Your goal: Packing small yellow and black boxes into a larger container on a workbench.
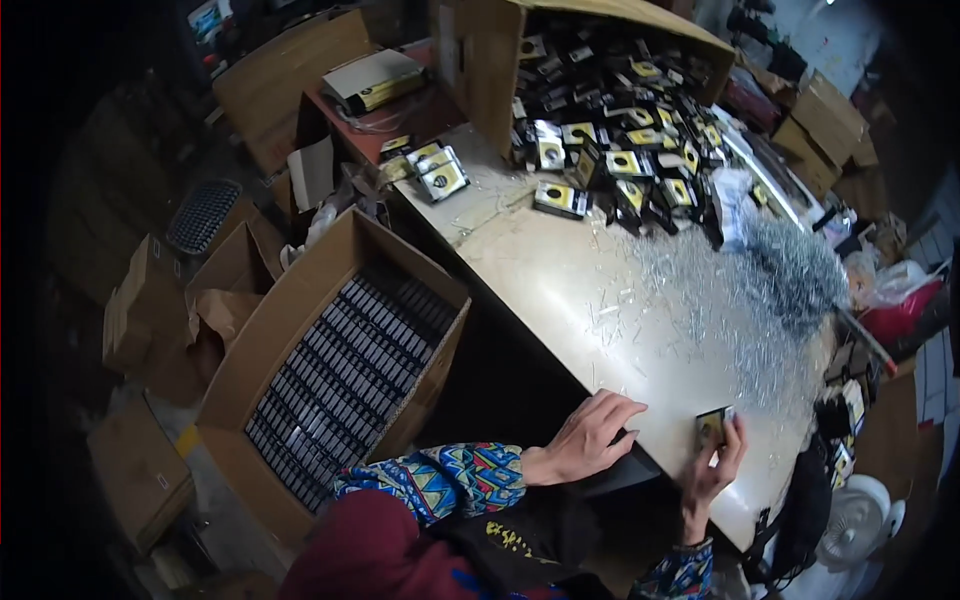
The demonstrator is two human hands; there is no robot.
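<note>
At the near edge of the table (pixel 560 270), a person's right hand (pixel 712 470) grips a small black-and-yellow packet (pixel 713 427) upright, while the left hand (pixel 590 437) rests open, fingers spread on the tabletop. To the left, a cardboard box (pixel 290 330) stands packed with rows of dark packets. Farther back, a tipped carton (pixel 490 60) spills a heap of similar packets (pixel 625 150) beside a pile of clear wrappers (pixel 790 270).

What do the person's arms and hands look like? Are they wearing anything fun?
Both arms wear long sleeves with a busy zigzag pattern in blue, yellow, red and green, reaching down to the wrists. The left hand and right hand are bare, with no gloves. No rings or watch can be made out.
</note>
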